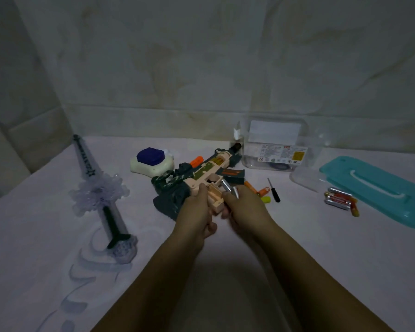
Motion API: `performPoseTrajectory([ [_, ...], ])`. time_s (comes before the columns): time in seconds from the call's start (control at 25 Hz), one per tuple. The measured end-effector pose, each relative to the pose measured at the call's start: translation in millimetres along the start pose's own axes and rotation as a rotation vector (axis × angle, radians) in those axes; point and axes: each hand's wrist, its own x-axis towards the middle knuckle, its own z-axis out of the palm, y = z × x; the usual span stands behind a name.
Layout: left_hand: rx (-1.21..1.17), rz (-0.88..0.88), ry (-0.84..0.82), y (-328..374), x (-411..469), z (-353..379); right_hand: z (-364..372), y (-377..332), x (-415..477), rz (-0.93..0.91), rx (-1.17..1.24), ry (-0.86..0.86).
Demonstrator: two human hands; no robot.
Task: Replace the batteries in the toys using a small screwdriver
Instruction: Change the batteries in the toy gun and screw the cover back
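The toy gun (201,173) lies in the middle of the desk (249,248), muzzle pointing far and right, its peach-coloured battery compartment (215,196) open at the near end. The left hand (197,212) grips the toy gun from the near side, thumb pressed on the body just left of the compartment. The right hand (244,207) pinches two silver batteries (229,189) in its curled fingers, their ends pointing up and left, right beside the compartment. Just right of the hands lie a few loose orange and yellow batteries (262,192) and the small black-handled screwdriver (273,190), untouched. Farther right is a cluster of batteries (340,200) near the edge of a teal lid (374,188), with a clear plastic box (278,144) at the far side by the wall. On the left lies a translucent toy sword (101,190) and, between it and the gun, a white toy with a blue top (151,161).
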Motion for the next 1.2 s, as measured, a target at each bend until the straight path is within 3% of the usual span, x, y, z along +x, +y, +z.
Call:
performPoseTrajectory([
  [0.12, -0.085, 0.045, -0.046, 0, 2, 10, -10, -9, -3, -0.097, -0.096, 0.071],
  [0.24, -0.506, -0.042, -0.172, 3, 3, 19, -11, -11, -3, -0.108, -0.124, 0.067],
  [0.32, -0.645, -0.076, -0.243, 0, 9, 20, -8, -6, -5, -0.111, -0.113, 0.064],
  [0.48, -0.66, -0.076, -0.297, -7, 24, 15, -7, 4, -9, -0.188, -0.002, 0.046],
  [0.72, -0.618, -0.008, -0.238, -15, 36, 12, -17, 8, -16, -0.133, 0.289, -0.089],
  [0.84, -0.623, 0.003, -0.195, -20, 40, 10, -17, 11, -14, -0.115, 0.327, -0.039],
  [0.96, -0.613, -0.029, -0.215, -19, 36, 10, -10, 11, -16, -0.17, 0.233, 0.03],
  [1.2, -0.741, -0.075, -0.26, -21, 44, 5, 9, 10, -12, -0.281, -0.197, 0.148],
])
